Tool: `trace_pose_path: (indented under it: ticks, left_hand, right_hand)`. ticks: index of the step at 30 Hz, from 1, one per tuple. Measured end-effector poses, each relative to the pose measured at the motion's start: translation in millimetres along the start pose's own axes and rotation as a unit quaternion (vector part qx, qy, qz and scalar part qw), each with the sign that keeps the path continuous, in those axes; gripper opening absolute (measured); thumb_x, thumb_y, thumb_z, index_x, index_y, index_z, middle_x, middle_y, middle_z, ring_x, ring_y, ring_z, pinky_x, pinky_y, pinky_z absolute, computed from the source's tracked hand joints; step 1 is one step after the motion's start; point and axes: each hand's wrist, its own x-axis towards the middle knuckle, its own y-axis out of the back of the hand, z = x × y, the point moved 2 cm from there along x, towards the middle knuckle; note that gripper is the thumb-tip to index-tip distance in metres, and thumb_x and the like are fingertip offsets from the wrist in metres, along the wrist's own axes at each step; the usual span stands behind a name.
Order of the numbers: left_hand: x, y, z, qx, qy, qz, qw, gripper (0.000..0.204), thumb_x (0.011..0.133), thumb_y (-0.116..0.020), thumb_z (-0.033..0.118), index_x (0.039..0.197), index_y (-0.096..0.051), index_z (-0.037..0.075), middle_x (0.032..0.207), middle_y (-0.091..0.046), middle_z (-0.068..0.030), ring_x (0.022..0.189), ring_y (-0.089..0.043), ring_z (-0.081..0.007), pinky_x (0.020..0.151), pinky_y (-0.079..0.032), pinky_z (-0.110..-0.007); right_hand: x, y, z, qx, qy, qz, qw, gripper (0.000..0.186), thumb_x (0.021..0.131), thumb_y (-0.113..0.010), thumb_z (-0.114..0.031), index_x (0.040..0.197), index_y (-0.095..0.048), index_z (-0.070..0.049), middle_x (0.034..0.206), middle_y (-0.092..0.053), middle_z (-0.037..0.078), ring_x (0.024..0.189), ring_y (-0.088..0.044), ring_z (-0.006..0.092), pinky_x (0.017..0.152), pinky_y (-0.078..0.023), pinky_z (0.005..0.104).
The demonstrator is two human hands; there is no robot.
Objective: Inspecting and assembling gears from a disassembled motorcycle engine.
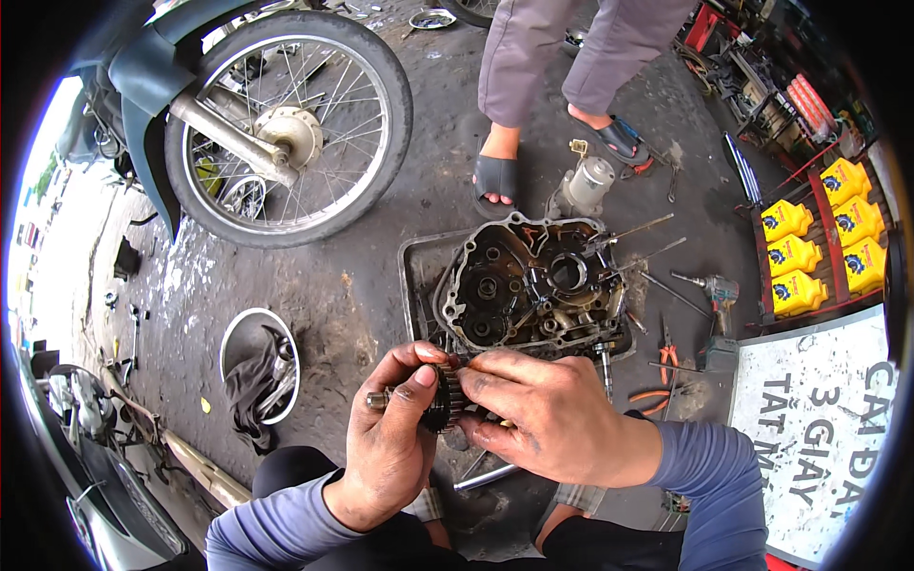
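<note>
One wire-spoked wheel [288, 136] with a black rubber tyre and dull metal hub fills the upper left. A flat, pale sign [795, 409] with dark lettering leans in at the lower right. Beyond the work, a standing person [533, 57] wears smooth grey trousers and dark sandals. At the centre, a hollow engine case [533, 285], its metal oily and scalloped along the edge, sits on a shallow tray [407, 285]. Just this side of it are two grimy hands. The left hand [390, 433] is curled, thumb and fingers clasping a gear; the right hand [557, 409] is nearly closed, its bent fingertips pinching the other side. Left of them, a round bowl [249, 335] holds a crumpled dark rag [249, 385]. Plump yellow bottles [795, 255] stand at far right, near a power drill [721, 290]. Smallest, the dark, toothed gear [441, 400] is held between both hands, a stubby metal shaft [378, 401] jutting left.
</note>
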Motion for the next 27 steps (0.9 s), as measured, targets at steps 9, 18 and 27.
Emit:
trace_pose_path:
  ticks: [9,18,27]
  left_hand:
    - [-0.1,1.3,1.5,0.054,-0.041,-0.032,0.997,0.017,0.096,-0.052,0.014,0.108,-0.054,0.001,0.112,-0.058,-0.0119,0.106,-0.056,-0.0209,0.095,-0.044,-0.035]
    - [5.4,1.3,0.8,0.017,-0.037,-0.066,0.997,0.019,0.095,-0.053,0.013,0.108,-0.055,0.0,0.11,-0.058,-0.0118,0.106,-0.055,-0.02,0.097,-0.042,-0.034]
    - [8.8,9.2,4.5,-0.073,-0.004,-0.064,0.995,0.018,0.096,-0.049,0.013,0.106,-0.057,0.002,0.109,-0.062,-0.0137,0.103,-0.059,-0.021,0.095,-0.044,-0.036]
  right_hand:
    - [-3.0,1.1,0.7,-0.036,0.05,0.038,0.997,0.04,0.075,-0.078,-0.021,0.106,-0.065,0.001,0.099,-0.069,0.014,0.077,-0.07,0.0252,0.058,-0.057,0.0323]
    - [-4.1,2.9,0.2,-0.004,0.034,0.016,0.999,0.036,0.082,-0.068,-0.019,0.111,-0.06,0.001,0.102,-0.067,0.014,0.076,-0.069,0.0259,0.058,-0.055,0.0347]
    - [-5.6,24.5,19.3,0.061,-0.083,0.03,0.994,0.025,0.085,-0.068,-0.017,0.104,-0.063,-0.002,0.089,-0.064,0.018,0.075,-0.064,0.0346,0.065,-0.051,0.0411]
